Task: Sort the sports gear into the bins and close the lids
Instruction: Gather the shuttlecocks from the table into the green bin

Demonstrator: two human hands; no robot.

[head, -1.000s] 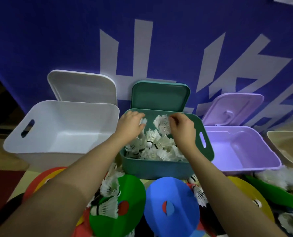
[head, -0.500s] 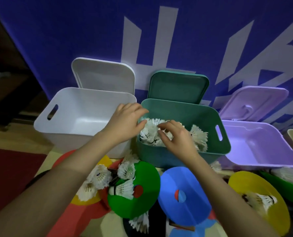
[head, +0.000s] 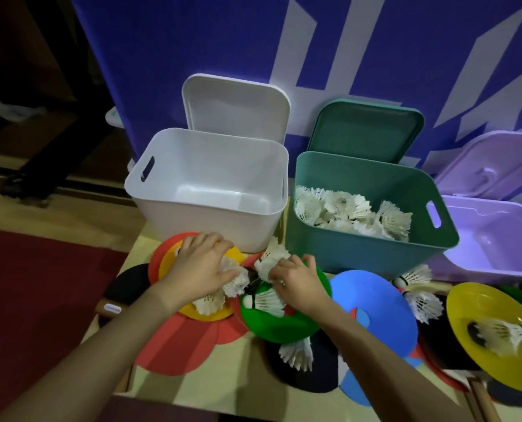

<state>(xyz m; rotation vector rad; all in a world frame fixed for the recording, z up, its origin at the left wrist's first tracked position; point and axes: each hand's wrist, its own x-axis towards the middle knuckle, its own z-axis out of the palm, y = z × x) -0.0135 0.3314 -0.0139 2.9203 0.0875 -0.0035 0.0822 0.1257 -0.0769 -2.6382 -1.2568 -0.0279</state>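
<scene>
Gathering loose shuttlecocks (head: 238, 280) from the discs on the worktop (head: 229, 376), the left hand (head: 197, 269) and right hand (head: 296, 280) each curl their fingers around a few. Overfilled grips could spill some short of the green bin (head: 372, 254), just behind.

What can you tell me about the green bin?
The green bin is teal plastic, boxy with rounded corners and a slot handle in its right wall. It stands open between the white bin and purple bin, its lid upright behind it. White shuttlecocks are piled inside. No hand touches it.
</scene>
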